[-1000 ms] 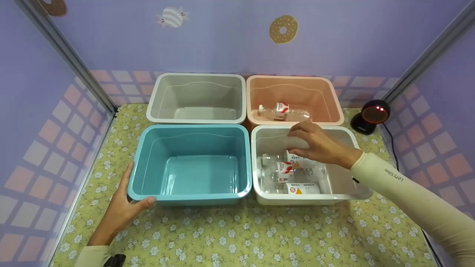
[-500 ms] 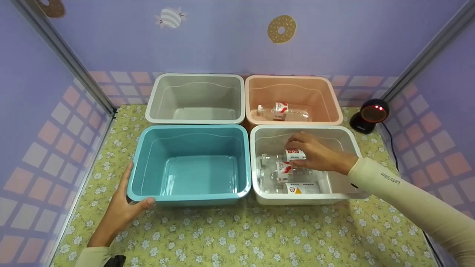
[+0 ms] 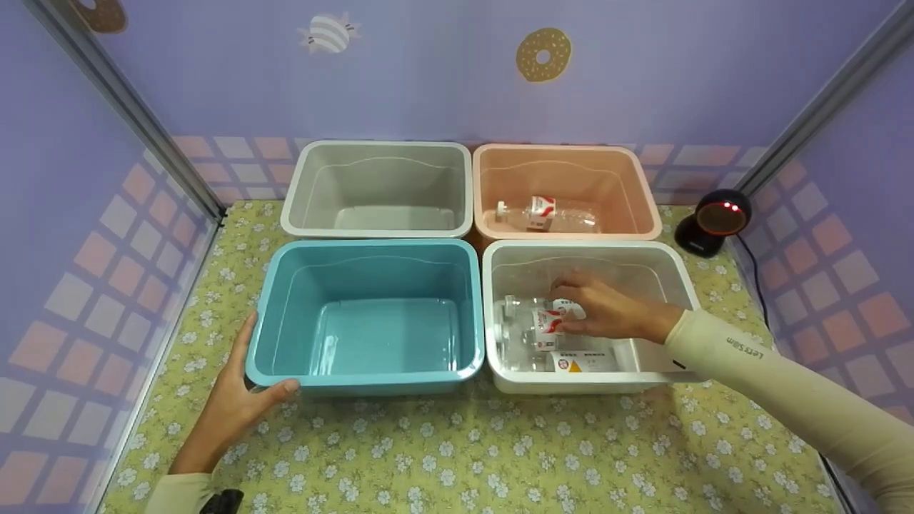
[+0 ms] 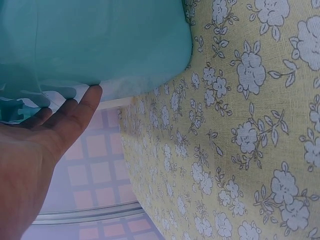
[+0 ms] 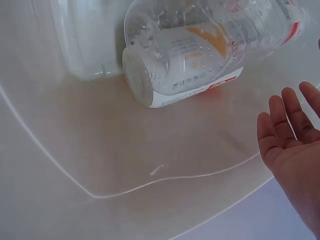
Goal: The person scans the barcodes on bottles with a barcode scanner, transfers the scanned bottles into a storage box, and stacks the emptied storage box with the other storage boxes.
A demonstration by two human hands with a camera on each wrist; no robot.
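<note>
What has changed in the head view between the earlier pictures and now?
The right hand has come down and slightly nearer the person, deeper into the white bin, over the bottles there; no grip on one is visible. The left hand still rests at the near left corner of the teal bin; the clear bottle in the peach bin has stayed put.

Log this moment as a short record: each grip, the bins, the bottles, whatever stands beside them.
Left grip: fingers along the blue bin's left side, thumb at its near side
Right grip: inside the white bin, over clear bottles; contact unclear
White bin contents: at least three bottles, lying
Peach bin: behind the white one; single bottle on its side
Gray bin: behind the blue one
Black device: right of the bins, red lights showing
</note>
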